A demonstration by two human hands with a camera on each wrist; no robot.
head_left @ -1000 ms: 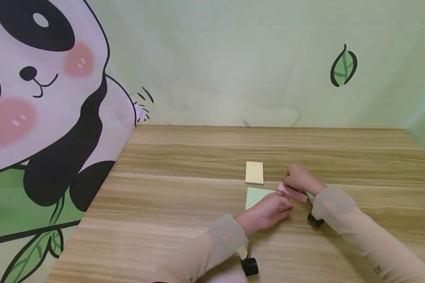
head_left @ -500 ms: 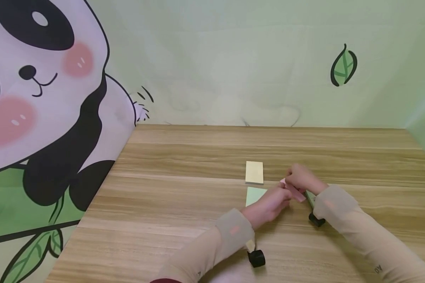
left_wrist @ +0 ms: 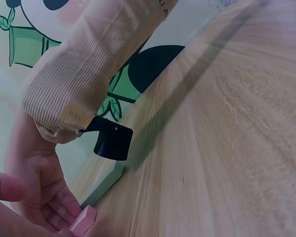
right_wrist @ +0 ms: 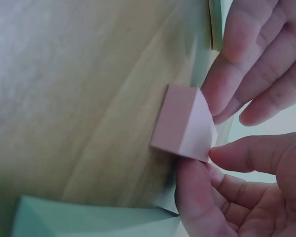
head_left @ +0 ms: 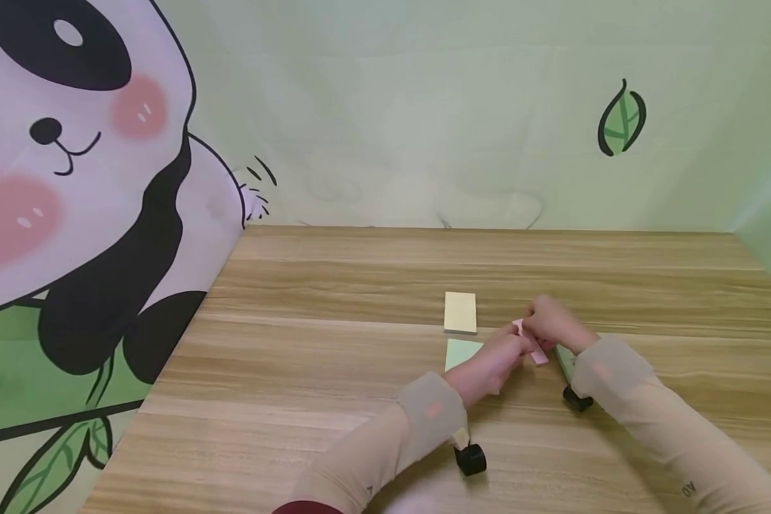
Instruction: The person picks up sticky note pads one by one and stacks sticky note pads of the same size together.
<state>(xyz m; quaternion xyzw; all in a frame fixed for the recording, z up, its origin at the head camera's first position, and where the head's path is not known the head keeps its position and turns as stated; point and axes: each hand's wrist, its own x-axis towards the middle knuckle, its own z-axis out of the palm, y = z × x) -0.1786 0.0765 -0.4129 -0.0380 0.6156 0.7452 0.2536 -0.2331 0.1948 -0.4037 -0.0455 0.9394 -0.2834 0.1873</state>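
A small pink sticky note pad (head_left: 536, 351) is held tilted between the two hands, just above the table. In the right wrist view, the right hand (right_wrist: 246, 187) pinches the lower end of the pink pad between thumb and index finger. The left hand (head_left: 491, 360) meets the pad from the left, its bent fingers at the other end; its thumb's exact contact is hard to see. The right hand's back (head_left: 555, 321) hides part of the pad in the head view. In the left wrist view, the pink pad shows below the right hand's fingers (left_wrist: 64, 205).
A pale yellow pad (head_left: 460, 312) lies further back on the wooden table (head_left: 334, 357). A mint green pad (head_left: 462, 352) sits before it, partly under the left hand. Another green pad (head_left: 564, 363) lies beside the right wrist. Black wrist cameras (head_left: 470, 459) hang below both cuffs.
The left hand has moved up and right toward the right hand. The pink pad has turned to stand more upright in the head view. The other pads stay put.
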